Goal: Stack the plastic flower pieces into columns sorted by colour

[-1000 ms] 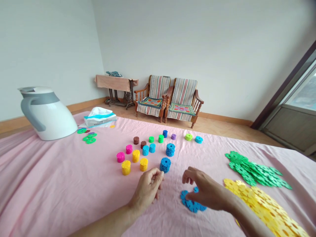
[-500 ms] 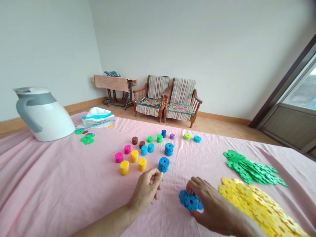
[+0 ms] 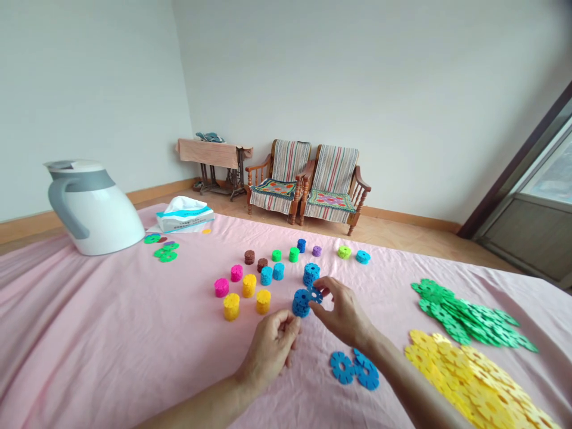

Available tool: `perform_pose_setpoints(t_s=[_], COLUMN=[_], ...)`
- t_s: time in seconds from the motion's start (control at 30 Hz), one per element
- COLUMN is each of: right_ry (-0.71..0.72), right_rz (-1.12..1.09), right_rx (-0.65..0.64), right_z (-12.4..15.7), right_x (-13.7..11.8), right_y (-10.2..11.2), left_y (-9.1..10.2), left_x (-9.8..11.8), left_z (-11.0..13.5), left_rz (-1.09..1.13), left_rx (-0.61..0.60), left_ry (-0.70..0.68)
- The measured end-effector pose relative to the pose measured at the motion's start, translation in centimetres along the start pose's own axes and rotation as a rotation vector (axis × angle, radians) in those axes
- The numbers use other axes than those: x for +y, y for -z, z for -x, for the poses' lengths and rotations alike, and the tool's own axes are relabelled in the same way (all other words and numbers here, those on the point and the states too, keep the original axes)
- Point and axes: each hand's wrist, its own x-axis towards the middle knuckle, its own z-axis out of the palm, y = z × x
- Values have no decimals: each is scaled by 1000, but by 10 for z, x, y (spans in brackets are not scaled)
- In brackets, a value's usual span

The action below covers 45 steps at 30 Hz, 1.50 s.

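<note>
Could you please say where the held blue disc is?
In the head view, the blue disc is right of centre, pinched in the right hand by the nearest blue stack.

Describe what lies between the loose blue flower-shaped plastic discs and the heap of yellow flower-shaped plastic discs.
In the head view, the person's right forearm crosses there, above the pink cloth, between the loose blue discs and yellow heap.

On bench (image 3: 170, 339), around interlocking-disc stacks (image 3: 266, 276): thermal jug (image 3: 102, 211) and tissue pack (image 3: 185, 218) near ten o'clock, disc piles (image 3: 469, 322) at four, loose discs (image 3: 366, 372) at five.
</note>
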Motion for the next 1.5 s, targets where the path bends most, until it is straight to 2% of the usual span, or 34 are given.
perform_pose_setpoints(t_s=[0.13,0.33,0.73,1.0,1.13,1.3,1.5], right_ry=[19,22,20,-5,-24,30,62], right_rz=[35,79,121,109,151,220,315], right_rx=[22,-18,-73,-43,-8,-5,-71], right_z=[-7,-8,-7,-1,9,16,10], right_x=[2,4,-1,-1,4,7,-3], right_y=[-13,-19,-16,-11,-8,-9,-10], left_y=[0,-1,0,0,0,1,2], left_x=[0,2,4,0,-1,-3,-8], left_z=[0,1,1,0,0,3,2], left_rz=[5,0,-29,-46,-72,-191,-302], left_rx=[13,20,4,5,76,201,156], left_ry=[-16,-34,-36,-32,-115,-235,-255])
